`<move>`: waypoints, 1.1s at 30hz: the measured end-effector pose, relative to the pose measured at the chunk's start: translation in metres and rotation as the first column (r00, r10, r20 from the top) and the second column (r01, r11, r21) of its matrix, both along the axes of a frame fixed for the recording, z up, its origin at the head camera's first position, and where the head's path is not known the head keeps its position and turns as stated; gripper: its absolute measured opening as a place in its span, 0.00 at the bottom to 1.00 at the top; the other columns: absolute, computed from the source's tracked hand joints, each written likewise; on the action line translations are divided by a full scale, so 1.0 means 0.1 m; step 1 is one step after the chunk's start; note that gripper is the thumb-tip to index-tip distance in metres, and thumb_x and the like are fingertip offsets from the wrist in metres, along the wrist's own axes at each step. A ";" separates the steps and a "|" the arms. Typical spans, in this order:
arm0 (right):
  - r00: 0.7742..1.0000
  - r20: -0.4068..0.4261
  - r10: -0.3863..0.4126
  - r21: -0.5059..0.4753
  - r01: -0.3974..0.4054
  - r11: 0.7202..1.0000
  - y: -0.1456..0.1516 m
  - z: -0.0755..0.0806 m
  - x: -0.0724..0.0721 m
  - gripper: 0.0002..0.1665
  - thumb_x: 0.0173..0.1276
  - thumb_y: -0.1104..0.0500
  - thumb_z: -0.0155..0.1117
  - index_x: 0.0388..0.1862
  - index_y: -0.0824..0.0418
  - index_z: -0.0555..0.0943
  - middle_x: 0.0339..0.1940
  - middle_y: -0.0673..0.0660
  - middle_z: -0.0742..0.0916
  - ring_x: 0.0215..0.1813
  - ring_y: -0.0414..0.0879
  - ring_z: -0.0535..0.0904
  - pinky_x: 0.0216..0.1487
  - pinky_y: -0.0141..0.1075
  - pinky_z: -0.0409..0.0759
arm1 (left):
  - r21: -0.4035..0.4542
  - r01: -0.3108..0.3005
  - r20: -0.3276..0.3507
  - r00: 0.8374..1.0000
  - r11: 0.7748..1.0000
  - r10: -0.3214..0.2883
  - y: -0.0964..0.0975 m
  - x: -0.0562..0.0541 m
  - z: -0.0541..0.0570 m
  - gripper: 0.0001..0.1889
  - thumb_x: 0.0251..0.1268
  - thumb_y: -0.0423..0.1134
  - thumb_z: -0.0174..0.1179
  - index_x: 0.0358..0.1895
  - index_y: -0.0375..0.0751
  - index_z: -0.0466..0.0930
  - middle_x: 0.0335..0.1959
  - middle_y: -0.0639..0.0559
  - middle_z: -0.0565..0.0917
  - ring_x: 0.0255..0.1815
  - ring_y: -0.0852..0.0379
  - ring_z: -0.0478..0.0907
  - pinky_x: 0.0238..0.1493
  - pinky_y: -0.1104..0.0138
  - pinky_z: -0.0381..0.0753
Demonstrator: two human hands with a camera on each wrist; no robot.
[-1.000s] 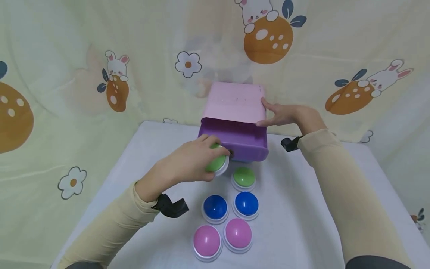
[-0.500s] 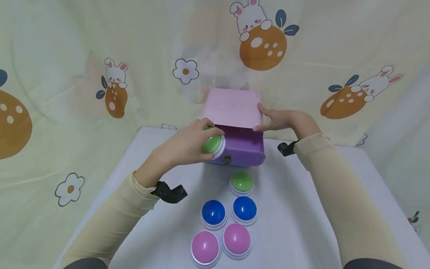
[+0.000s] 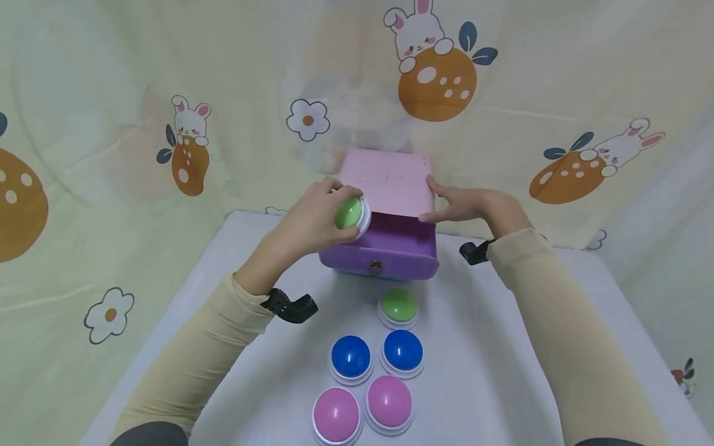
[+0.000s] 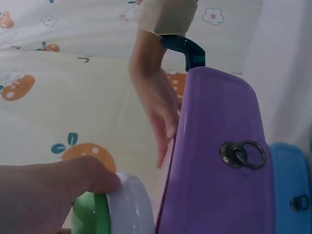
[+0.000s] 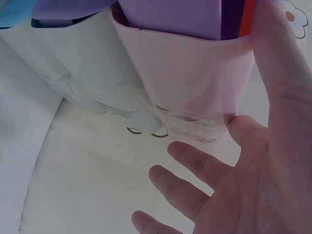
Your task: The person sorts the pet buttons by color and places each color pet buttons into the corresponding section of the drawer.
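Observation:
My left hand [image 3: 315, 217] grips a green-domed button [image 3: 348, 212] by its white round base, tilted on its side above the left part of the pulled-out purple drawer [image 3: 409, 265]. The left wrist view shows the thumb on the white base [image 4: 130, 204], beside the drawer front and its ring pull [image 4: 251, 154]. My right hand [image 3: 468, 203] rests at the right side of the pink drawer unit [image 3: 385, 179]. In the right wrist view its thumb lies along the pink rim and a fingertip touches the pink wall [image 5: 190, 83], the other fingers spread.
On the white table [image 3: 485, 371] stand another green button [image 3: 399, 305], two blue buttons [image 3: 350, 356] and two pink buttons [image 3: 336, 414] in front of the drawer unit. A blue drawer [image 4: 290, 178] sits below the purple one. A patterned cloth [image 3: 240, 124] hangs behind.
My left hand has raised the green button from in front of the drawer to above its left side, turning it more sideways. The right hand has stayed at the unit's side.

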State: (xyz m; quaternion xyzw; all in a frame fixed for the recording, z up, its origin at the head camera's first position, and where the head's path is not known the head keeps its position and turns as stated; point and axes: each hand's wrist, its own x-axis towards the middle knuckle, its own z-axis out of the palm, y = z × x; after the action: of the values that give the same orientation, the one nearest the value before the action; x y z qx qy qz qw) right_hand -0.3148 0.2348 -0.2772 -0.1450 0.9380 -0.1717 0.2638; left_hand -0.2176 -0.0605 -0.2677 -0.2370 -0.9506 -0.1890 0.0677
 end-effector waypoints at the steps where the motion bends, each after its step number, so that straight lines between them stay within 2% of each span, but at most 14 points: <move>1: 1.000 0.002 0.000 -0.003 0.000 1.000 0.00 0.00 0.00 0.65 0.60 0.31 0.59 0.75 0.48 0.25 0.78 0.65 0.40 0.77 0.65 0.35 0.72 0.63 0.42 | 0.009 -0.006 -0.003 1.000 1.000 0.006 0.01 0.00 -0.01 0.31 0.54 0.49 0.65 0.64 0.52 0.70 0.61 0.44 0.70 0.58 0.47 0.68 0.50 0.59 0.79; 6: 1.000 0.006 0.003 -0.015 -0.003 1.000 0.01 -0.02 -0.01 0.65 0.60 0.31 0.59 0.75 0.49 0.25 0.78 0.65 0.40 0.77 0.64 0.35 0.72 0.63 0.42 | 0.034 -0.035 0.003 0.999 0.999 0.034 0.05 -0.02 -0.08 0.32 0.54 0.51 0.66 0.64 0.52 0.70 0.59 0.45 0.71 0.57 0.48 0.69 0.49 0.59 0.79; 14: 1.000 0.002 -0.003 -0.012 0.003 1.000 0.01 -0.02 0.01 0.65 0.60 0.31 0.59 0.75 0.48 0.25 0.78 0.65 0.40 0.77 0.64 0.35 0.72 0.63 0.42 | 0.003 -0.044 0.024 0.999 0.999 0.044 0.12 -0.10 -0.18 0.32 0.54 0.52 0.66 0.64 0.51 0.70 0.57 0.43 0.72 0.55 0.47 0.70 0.49 0.58 0.79; 20: 1.000 -0.007 -0.007 0.003 0.007 1.000 0.01 0.00 0.02 0.66 0.59 0.29 0.58 0.75 0.47 0.26 0.78 0.65 0.40 0.77 0.64 0.36 0.72 0.64 0.43 | -0.079 -0.028 0.063 0.997 0.997 0.033 0.16 -0.13 -0.16 0.31 0.54 0.56 0.65 0.61 0.51 0.73 0.54 0.44 0.75 0.49 0.48 0.74 0.43 0.60 0.80; 24: 1.000 -0.015 -0.001 0.014 0.001 1.000 0.00 0.00 0.02 0.65 0.59 0.29 0.58 0.75 0.47 0.26 0.78 0.65 0.41 0.77 0.64 0.36 0.72 0.63 0.43 | -0.146 -0.038 0.099 0.994 0.988 0.053 0.19 -0.16 -0.17 0.30 0.54 0.58 0.63 0.60 0.51 0.73 0.52 0.45 0.77 0.45 0.49 0.76 0.40 0.60 0.80; 28: 1.000 -0.014 0.004 0.017 -0.004 1.000 0.00 0.00 0.03 0.65 0.59 0.29 0.57 0.75 0.47 0.26 0.78 0.65 0.41 0.78 0.64 0.36 0.72 0.63 0.43 | -0.186 -0.048 0.116 0.991 0.981 0.071 0.22 -0.20 -0.21 0.31 0.55 0.59 0.61 0.61 0.49 0.73 0.49 0.47 0.79 0.43 0.52 0.76 0.37 0.62 0.78; 33: 1.000 -0.011 -0.001 0.018 0.001 1.000 0.00 0.00 0.03 0.64 0.60 0.30 0.57 0.75 0.48 0.26 0.78 0.64 0.40 0.78 0.64 0.35 0.72 0.64 0.42 | -0.210 -0.023 0.133 0.990 0.978 0.052 0.28 -0.23 -0.21 0.30 0.56 0.57 0.62 0.59 0.46 0.76 0.44 0.50 0.82 0.39 0.53 0.76 0.35 0.64 0.75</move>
State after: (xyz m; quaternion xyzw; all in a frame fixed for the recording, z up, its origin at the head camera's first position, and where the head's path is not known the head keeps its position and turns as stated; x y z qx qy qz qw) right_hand -0.3119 0.2346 -0.2769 -0.1432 0.9411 -0.1625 0.2598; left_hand -0.2404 -0.0321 -0.2886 -0.2112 -0.9718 -0.1033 -0.0195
